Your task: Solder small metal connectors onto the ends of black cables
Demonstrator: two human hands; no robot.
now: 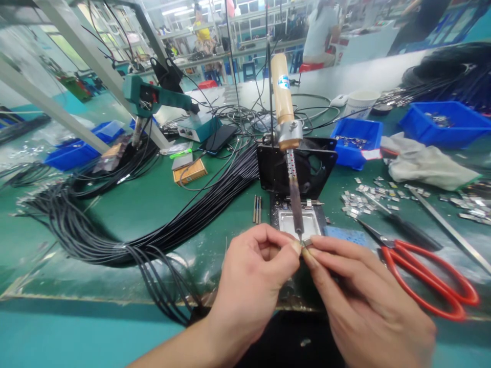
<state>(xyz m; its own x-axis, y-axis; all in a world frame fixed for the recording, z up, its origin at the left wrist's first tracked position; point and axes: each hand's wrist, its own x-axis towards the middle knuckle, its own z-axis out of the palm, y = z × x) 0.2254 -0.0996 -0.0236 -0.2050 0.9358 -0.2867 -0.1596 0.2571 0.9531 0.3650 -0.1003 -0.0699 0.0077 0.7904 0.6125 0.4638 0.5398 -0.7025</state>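
A soldering iron (295, 204) with a wooden handle is fixed upright on a stand, tip down. Right under the tip, my left hand (257, 276) pinches with thumb and forefinger; what lies between them is mostly hidden. My right hand (356, 291) meets it there, its thumb and fingers closed on a small metal connector (306, 243). The fingertips of both hands nearly touch. Behind them sits a shallow metal tray (284, 225), in front of a black fan (314, 163). Red-handled scissors (425, 276) lie beside my right hand.
A thick bundle of black cables (192, 209) curves across the left of the green table. Loose metal connectors (360, 199) lie to the right, near blue bins (356, 138), a cloth glove (425, 161) and a black-handled tool (414, 232). A green heat gun (153, 97) hangs at left.
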